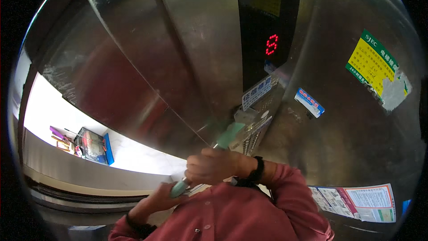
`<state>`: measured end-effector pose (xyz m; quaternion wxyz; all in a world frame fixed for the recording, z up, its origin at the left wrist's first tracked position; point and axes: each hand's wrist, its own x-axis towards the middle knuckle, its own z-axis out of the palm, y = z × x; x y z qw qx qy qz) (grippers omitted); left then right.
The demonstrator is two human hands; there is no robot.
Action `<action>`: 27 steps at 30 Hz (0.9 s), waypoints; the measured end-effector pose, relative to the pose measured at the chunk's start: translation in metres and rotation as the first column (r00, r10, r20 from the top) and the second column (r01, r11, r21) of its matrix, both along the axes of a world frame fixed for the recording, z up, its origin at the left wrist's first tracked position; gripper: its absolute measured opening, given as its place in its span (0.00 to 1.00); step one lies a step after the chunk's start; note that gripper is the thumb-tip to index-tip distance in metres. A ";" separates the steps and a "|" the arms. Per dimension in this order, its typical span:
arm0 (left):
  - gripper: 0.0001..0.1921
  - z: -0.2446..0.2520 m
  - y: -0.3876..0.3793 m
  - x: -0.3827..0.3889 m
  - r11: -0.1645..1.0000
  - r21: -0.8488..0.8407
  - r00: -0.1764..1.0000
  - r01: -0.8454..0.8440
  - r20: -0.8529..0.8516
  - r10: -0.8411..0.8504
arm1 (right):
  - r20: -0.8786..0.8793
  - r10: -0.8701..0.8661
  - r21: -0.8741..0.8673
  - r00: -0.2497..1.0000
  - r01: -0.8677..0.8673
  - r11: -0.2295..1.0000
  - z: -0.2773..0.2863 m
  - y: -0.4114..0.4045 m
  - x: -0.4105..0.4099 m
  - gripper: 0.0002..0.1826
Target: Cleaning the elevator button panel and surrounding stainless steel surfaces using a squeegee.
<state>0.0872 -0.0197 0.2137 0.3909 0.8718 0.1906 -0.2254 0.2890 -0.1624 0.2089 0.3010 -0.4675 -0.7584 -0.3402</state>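
My right hand (214,167), with a black band at the wrist, is closed around the metal shaft of a long-handled tool with pale green parts (230,136). The tool slants from lower left to upper right, and its blurred upper green part overlaps the view of an elevator button panel (257,134). I cannot tell what kind of tool it is or whether it touches the panel. Lower down, my left hand (160,199) is around the tool's lower green end (179,187), close to my red shirt (234,214).
Brushed metal elevator walls (200,40) surround me. A black display (271,23) shows a red digit. Stickers (374,63) and a printed poster (361,202) are on the right wall. At left, a bright opening (143,157) shows a box of goods (92,144) outside.
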 end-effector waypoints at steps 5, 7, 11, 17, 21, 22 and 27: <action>0.17 -0.093 -0.025 0.026 0.979 -0.200 0.955 -0.043 0.279 0.099 | 0.155 0.001 -0.305 0.988 0.047 0.951 -0.013 -0.021 0.013 0.05; 0.18 -0.097 -0.044 0.039 0.979 -0.192 0.922 -0.065 0.365 0.133 | 0.218 -0.045 -0.295 0.975 0.109 0.949 -0.018 -0.028 0.016 0.05; 0.18 -0.062 -0.029 0.023 0.986 -0.161 0.962 -0.038 0.262 0.080 | 0.118 0.060 -0.385 0.991 -0.010 0.923 -0.011 -0.026 0.015 0.08; 0.19 -0.023 -0.017 0.005 0.998 -0.032 0.973 -0.060 0.223 0.065 | 0.051 0.096 -0.146 0.994 -0.087 0.985 -0.001 -0.006 0.004 0.15; 0.15 -0.075 -0.036 0.019 0.992 -0.111 0.877 -0.065 0.468 0.110 | -0.021 0.034 -0.291 0.999 -0.039 0.956 -0.006 -0.013 0.002 0.19; 0.15 -0.086 -0.043 0.028 0.992 -0.114 0.882 -0.051 0.462 0.098 | 0.020 0.011 -0.278 1.000 -0.005 0.961 -0.012 -0.016 0.007 0.18; 0.08 -0.132 -0.061 0.053 0.950 -0.313 0.872 -0.013 0.461 0.164 | -0.097 -0.015 -0.330 0.995 -0.019 0.944 -0.017 -0.033 0.012 0.14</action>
